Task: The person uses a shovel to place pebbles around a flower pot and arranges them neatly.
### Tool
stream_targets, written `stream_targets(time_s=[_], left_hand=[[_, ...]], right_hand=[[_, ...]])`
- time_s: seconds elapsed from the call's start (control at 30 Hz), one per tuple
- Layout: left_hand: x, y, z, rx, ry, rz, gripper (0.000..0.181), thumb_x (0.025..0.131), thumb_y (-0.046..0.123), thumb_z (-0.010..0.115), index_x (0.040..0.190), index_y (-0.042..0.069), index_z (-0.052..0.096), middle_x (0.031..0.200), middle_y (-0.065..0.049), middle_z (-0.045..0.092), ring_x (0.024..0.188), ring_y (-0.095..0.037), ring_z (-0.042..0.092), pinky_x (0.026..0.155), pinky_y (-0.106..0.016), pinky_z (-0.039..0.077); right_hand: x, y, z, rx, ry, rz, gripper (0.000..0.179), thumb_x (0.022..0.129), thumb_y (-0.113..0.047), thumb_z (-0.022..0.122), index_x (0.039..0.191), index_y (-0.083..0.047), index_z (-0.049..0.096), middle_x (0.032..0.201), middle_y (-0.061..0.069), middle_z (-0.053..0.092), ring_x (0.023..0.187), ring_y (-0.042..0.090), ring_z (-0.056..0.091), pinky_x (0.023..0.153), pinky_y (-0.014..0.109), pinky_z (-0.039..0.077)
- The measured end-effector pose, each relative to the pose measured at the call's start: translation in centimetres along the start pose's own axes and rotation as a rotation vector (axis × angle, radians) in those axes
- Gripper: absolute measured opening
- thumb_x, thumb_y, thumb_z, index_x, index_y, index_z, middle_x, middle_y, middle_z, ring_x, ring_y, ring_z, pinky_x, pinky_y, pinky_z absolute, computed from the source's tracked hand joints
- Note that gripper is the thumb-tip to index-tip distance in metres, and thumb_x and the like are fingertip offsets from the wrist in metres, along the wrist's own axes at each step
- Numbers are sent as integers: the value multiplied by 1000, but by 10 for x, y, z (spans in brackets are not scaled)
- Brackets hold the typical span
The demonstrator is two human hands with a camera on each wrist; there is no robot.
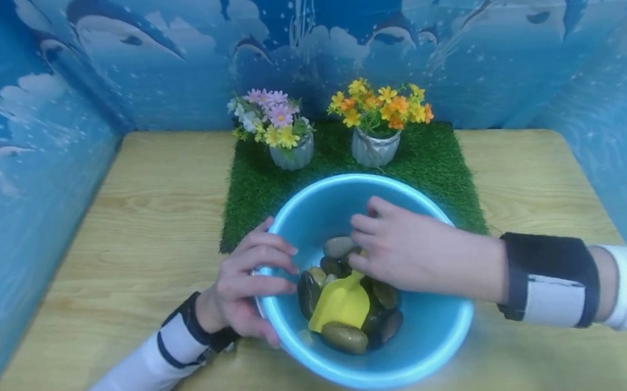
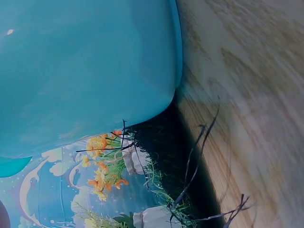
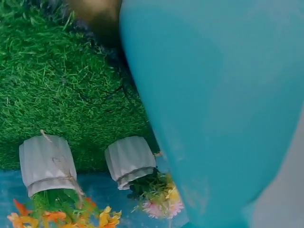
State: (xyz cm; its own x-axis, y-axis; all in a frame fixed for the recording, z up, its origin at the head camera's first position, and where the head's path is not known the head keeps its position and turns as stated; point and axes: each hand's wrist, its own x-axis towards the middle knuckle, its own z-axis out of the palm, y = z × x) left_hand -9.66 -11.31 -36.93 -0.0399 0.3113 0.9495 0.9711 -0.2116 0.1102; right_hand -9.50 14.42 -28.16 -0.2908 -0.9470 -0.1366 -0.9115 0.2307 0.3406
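A light blue plastic basin (image 1: 441, 342) stands on the table with several smooth stones (image 1: 345, 338) inside. My left hand (image 1: 254, 280) grips its left rim, fingers over the edge and thumb against the outside. Reaching in from the right, my right hand (image 1: 397, 244) holds a yellow toy shovel (image 1: 344, 303) by its handle, which the fingers mostly cover. The shovel's blade lies among the stones, low in the basin. Both wrist views are filled largely by the outer wall of the basin (image 2: 85, 71); neither shows the shovel.
Behind the basin lies a green artificial grass mat (image 1: 258, 194), partly under it. Two pots stand on the mat, one with pink and yellow flowers (image 1: 279, 115), the other with orange ones (image 1: 386, 107). A blue dolphin-print backdrop (image 1: 313, 54) encloses the wooden table (image 1: 165, 213).
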Motion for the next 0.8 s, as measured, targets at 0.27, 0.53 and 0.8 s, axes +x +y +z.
stream_targets(time_s=[0.27,0.53,0.8], left_hand=[[1,-1,0,10,4,17,55,93,59,61,82,5,66,87,-16,65,94,-35,57,116,-53,25],[1,-3,-1,12,-9,14,55,92,59,60,83,5,66,88,-15,65,95,-34,57,117,-52,24],[-1,-2,-1,19,-13,13,57,93,60,58,83,5,67,88,-15,65,94,-34,57,117,-51,24]], right_hand=[[-2,3,-3,112,-13,3,15,85,-34,75,89,-21,68,78,-3,62,73,18,44,69,36,37],[-11,11,-8,118,54,-8,29,87,-50,72,85,-21,66,73,-5,58,70,16,42,66,33,37],[-21,26,-8,249,190,11,27,85,-48,75,87,-23,66,76,-6,55,77,18,48,95,53,41]])
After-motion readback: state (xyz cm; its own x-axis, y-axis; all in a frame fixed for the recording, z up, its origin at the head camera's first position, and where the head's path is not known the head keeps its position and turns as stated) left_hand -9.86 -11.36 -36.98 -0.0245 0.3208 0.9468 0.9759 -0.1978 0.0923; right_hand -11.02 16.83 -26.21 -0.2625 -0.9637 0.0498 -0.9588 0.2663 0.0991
